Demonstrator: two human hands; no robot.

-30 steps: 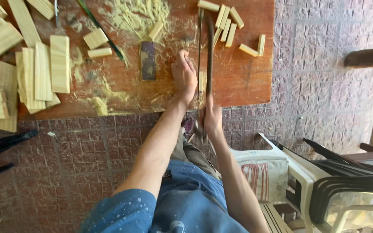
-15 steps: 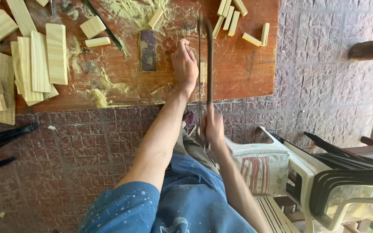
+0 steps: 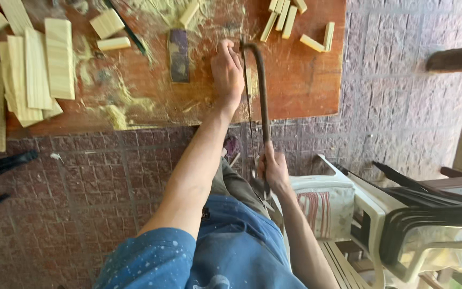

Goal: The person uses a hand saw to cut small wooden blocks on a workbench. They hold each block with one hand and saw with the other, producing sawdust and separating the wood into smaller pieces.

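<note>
Right hand (image 3: 274, 170) clamped on saw (image 3: 260, 101) handle; left hand (image 3: 227, 72) presses workpiece, hidden beneath, onto table (image 3: 306, 85). Best: long even strokes, blade square, fingers clear.

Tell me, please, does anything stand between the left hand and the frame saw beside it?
Nothing visible does. The left hand presses on the wooden board right beside the frame saw, which the right hand grips by its lower end.
</note>
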